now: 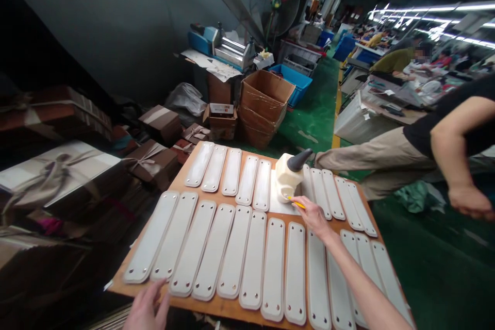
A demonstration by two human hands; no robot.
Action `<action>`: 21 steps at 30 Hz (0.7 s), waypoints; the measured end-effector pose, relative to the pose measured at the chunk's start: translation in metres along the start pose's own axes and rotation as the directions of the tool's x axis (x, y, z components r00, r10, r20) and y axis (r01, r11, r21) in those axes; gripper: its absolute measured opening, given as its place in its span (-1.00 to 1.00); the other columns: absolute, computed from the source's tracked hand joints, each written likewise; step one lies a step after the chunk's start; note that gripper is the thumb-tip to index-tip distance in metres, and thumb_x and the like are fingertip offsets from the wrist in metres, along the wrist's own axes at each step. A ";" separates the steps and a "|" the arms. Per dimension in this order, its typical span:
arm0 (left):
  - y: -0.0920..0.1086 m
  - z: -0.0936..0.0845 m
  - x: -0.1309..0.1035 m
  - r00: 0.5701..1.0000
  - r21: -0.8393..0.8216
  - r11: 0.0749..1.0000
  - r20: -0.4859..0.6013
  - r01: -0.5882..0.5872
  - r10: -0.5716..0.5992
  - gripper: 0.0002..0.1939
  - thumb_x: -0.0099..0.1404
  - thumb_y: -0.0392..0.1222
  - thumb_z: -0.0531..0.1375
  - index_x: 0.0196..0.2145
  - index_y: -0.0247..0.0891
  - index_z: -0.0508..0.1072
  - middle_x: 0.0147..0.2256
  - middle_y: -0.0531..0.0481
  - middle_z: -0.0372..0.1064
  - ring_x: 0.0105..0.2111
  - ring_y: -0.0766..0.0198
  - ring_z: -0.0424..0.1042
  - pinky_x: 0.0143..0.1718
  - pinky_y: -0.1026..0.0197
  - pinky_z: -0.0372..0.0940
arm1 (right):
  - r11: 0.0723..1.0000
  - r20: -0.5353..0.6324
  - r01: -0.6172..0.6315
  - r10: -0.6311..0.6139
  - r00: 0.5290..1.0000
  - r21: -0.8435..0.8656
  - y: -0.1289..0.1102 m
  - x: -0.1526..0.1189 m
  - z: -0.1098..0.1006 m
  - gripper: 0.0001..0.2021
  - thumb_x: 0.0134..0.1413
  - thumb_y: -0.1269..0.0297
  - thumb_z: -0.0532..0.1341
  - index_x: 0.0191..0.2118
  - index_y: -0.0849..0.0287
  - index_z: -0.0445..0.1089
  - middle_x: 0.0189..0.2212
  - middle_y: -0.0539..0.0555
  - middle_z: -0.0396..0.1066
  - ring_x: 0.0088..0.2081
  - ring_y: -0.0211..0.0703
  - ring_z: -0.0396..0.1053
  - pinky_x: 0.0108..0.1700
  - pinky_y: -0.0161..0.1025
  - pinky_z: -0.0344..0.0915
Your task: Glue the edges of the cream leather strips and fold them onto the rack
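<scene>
My right hand (pixel 312 216) is closed around a thin yellow-handled tool (pixel 297 203). Its far tip reaches the opening of a cream plastic pot (pixel 286 178) with a black cone-shaped top (pixel 300 160); whether it is a brush, I cannot tell. The pot stands on a white sheet (pixel 277 205) on a brown board (pixel 181 175). Rows of long pale strips (pixel 228 250) with rounded corners and dark metal studs at their ends lie on the board. My left hand (pixel 149 307) is open at the near left edge, its fingertips by the end of a strip (pixel 176 237).
Ribbon-tied boxes (pixel 62 175) are piled at left. Beyond the board stand a large cardboard carton (pixel 265 108), a blue crate (pixel 296 82) and a roller machine (pixel 232 51). At right, a person in beige trousers (pixel 379 160) stands close to the board.
</scene>
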State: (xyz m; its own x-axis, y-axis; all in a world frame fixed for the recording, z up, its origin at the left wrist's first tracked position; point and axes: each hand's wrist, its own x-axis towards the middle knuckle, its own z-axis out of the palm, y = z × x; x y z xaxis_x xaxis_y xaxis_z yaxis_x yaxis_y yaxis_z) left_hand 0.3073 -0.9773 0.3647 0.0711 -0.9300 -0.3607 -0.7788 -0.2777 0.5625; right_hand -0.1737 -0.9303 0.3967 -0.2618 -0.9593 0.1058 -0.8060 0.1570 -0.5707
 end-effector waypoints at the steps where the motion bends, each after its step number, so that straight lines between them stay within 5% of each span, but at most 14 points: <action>1: 0.003 -0.001 -0.001 1.000 -0.024 0.999 -0.005 0.022 -0.022 -0.54 0.01 0.16 0.05 -0.23 -0.16 0.42 -0.15 -0.15 0.42 -0.29 -0.01 0.50 -0.25 0.06 0.38 | 1.000 0.018 0.013 -0.013 1.000 -0.026 -0.002 -0.004 -0.002 -0.71 0.27 0.10 0.04 -0.09 0.02 0.45 -0.15 0.04 0.49 -0.15 -0.04 0.46 -0.14 -0.15 0.37; 7: 0.005 0.002 0.003 0.997 -0.106 0.993 -0.035 0.060 -0.064 -0.45 -0.11 0.18 0.08 -0.24 -0.23 0.41 -0.30 -0.15 0.38 -0.32 -0.05 0.49 -0.23 0.01 0.38 | 0.999 0.027 0.006 -0.004 1.000 -0.043 -0.012 -0.025 -0.017 -0.71 0.28 0.09 0.04 -0.10 0.01 0.46 -0.18 0.06 0.50 -0.18 -0.03 0.47 -0.15 -0.14 0.38; 12: -0.002 0.007 0.006 0.996 -0.146 0.988 -0.072 0.046 -0.057 -0.43 -0.14 0.20 0.10 -0.26 -0.26 0.40 -0.31 -0.17 0.37 -0.31 -0.06 0.47 -0.09 -0.05 0.35 | 0.972 -0.119 -0.127 0.152 0.981 0.196 -0.014 -0.030 -0.017 -0.68 0.20 -0.01 0.12 -0.15 0.07 0.47 -0.21 0.09 0.51 -0.18 -0.02 0.49 -0.11 -0.11 0.40; 16: -0.011 0.013 0.007 0.990 -0.174 0.979 -0.079 0.103 -0.118 -0.43 -0.18 0.20 0.13 -0.29 -0.28 0.36 -0.34 -0.18 0.35 -0.32 -0.08 0.47 -0.07 -0.11 0.34 | 0.762 -0.234 -0.285 0.492 0.838 0.582 -0.010 -0.017 -0.001 -0.55 0.00 -0.12 0.26 -0.17 0.18 0.44 -0.40 0.09 0.51 -0.41 -0.06 0.51 -0.36 -0.17 0.46; 21: -0.017 0.023 0.005 0.965 -0.350 0.906 -0.019 0.239 -0.262 -0.48 -0.18 0.13 0.22 -0.30 -0.22 0.29 -0.38 -0.09 0.37 -0.33 -0.07 0.49 -0.23 -0.11 0.43 | 0.377 -0.154 -0.236 0.761 0.630 0.896 -0.002 -0.007 0.026 -0.46 -0.25 -0.06 0.42 -0.20 0.21 0.36 -0.50 0.03 0.50 -0.48 -0.08 0.52 -0.52 -0.29 0.43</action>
State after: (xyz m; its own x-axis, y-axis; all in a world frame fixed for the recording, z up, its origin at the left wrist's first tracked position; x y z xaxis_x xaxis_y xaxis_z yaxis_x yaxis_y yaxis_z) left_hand 0.3068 -0.9715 0.3364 0.2845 -0.8291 -0.4813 -0.4701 -0.5582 0.6837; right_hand -0.1566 -0.9301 0.3763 -0.8600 -0.4491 -0.2422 0.2338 0.0751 -0.9694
